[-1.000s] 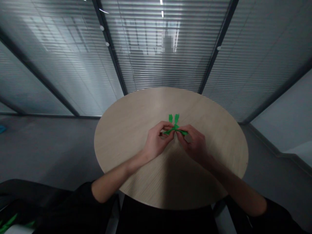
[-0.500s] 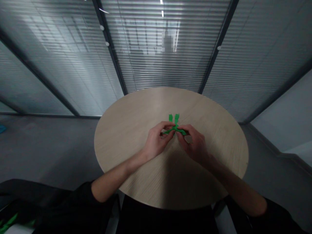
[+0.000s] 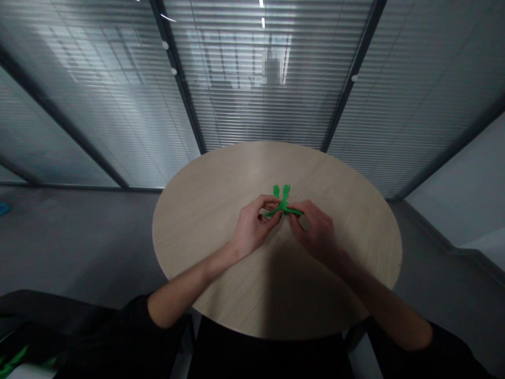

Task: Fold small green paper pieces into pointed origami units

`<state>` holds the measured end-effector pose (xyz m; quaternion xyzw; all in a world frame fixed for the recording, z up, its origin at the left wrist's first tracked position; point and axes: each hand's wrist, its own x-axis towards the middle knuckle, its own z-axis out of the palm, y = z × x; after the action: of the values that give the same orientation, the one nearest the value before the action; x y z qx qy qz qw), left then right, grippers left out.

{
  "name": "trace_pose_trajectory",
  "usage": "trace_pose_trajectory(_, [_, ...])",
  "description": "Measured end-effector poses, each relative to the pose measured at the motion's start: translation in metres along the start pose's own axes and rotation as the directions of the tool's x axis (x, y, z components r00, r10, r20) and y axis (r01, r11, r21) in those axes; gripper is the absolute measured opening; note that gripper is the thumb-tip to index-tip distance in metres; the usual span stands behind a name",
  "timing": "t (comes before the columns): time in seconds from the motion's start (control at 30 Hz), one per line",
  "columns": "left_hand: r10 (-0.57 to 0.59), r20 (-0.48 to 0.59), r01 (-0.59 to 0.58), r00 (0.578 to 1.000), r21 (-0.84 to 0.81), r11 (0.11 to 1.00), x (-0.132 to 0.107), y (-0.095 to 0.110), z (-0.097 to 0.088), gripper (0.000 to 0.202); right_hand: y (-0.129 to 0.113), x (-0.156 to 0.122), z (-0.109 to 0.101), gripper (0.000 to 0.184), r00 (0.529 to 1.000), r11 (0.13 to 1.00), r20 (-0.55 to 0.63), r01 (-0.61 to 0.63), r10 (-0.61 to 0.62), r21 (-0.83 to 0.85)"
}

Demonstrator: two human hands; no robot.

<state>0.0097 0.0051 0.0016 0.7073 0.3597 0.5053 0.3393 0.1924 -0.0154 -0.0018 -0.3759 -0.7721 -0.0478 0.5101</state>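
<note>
Between my hands, over the round wooden table (image 3: 205, 210), is a bright green piece with several flat arms (image 3: 284, 205) meeting near its middle. Two of the arms point away from me and end in small notched tips. My left hand (image 3: 255, 221) pinches the piece on its left side, thumb below and index finger above. On the other side my right hand (image 3: 314, 226) grips the right arm between thumb and fingers. Fingertips cover parts of the piece, and its exact kind does not show.
Glass walls with blinds (image 3: 260, 116) stand behind the table. At the lower left, some green pieces (image 3: 16, 358) lie beside a whitish object (image 3: 31, 371). A blue object (image 3: 3, 208) rests on the floor at the far left.
My right thumb and fingers have shifted slightly on the green piece, and its right arm now lies flatter, less tilted downward. My left hand has barely moved.
</note>
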Motion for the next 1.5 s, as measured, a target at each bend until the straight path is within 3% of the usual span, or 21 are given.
trace_pose_trajectory(0.33, [0.120,0.034,-0.123,0.992,0.094,0.988,-0.0015,-0.0002,-0.0014,0.016,0.0011,0.0022,-0.0010,0.009,0.998,0.998,0.053,0.038,-0.040,0.045])
trace_pose_trajectory(0.5, [0.021,0.018,-0.021,1.000,0.005,1.000,-0.0020,-0.0021,0.0006,0.030,0.0004,0.0020,-0.0006,0.009,0.999,0.999,0.037,0.019,-0.020,0.045])
trace_pose_trajectory(0.73, [-0.052,0.044,0.052,0.998,-0.003,0.999,-0.0004,-0.0018,-0.0012,0.018,-0.0008,0.0009,0.0003,0.010,0.999,0.999,0.017,0.051,-0.052,0.019])
trace_pose_trajectory(0.9, [-0.147,0.044,0.152,0.988,-0.122,0.981,0.0023,0.0003,0.0000,0.024,-0.0010,0.0006,0.0004,0.012,0.999,0.999,0.012,0.051,-0.051,0.019])
trace_pose_trajectory(1.03, [-0.180,0.074,0.188,0.981,-0.125,0.974,0.0034,0.0021,0.0013,0.022,-0.0020,0.0007,-0.0003,0.010,0.999,0.999,0.004,0.041,-0.041,0.023])
trace_pose_trajectory(1.33, [-0.066,0.030,0.064,0.997,0.060,0.996,0.0004,-0.0059,0.0003,0.016,-0.0012,-0.0007,0.0000,0.007,1.000,1.000,0.026,-0.009,0.009,0.021])
trace_pose_trajectory(1.5, [-0.015,0.025,0.012,1.000,0.116,0.993,-0.0017,-0.0049,-0.0006,0.013,-0.0028,0.0000,0.0001,0.008,0.999,0.999,0.012,0.029,-0.029,0.034])
